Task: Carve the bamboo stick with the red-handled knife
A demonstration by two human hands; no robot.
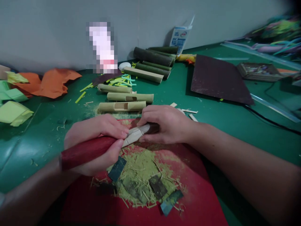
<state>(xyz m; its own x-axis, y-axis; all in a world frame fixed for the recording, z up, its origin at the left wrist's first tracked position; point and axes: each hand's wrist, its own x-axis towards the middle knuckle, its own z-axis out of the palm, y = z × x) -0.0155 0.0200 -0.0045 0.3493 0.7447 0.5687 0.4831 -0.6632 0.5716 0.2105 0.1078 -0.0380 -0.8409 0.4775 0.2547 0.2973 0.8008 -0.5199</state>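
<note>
My left hand (98,141) is closed around a tool with a dark red handle (87,153), its finger and thumb pinching near a pale piece of bamboo (134,135). On the right, my right hand (166,124) grips the far end of that piece. The piece lies slantwise between both hands, with dark marks across it; the tool's working end is hard to make out. Below the hands, a red board (195,188) bears a heap of greenish shavings (138,166) and several dark scraps (158,186).
Cut bamboo tubes (131,97) lie just beyond my hands, with dark green tubes (152,56) behind. Orange paper (51,83) is at left. A brown sheet (216,78), a small tray (240,66), a black cable (270,121) and clear strips are at right. A carton (180,39) leans against the wall.
</note>
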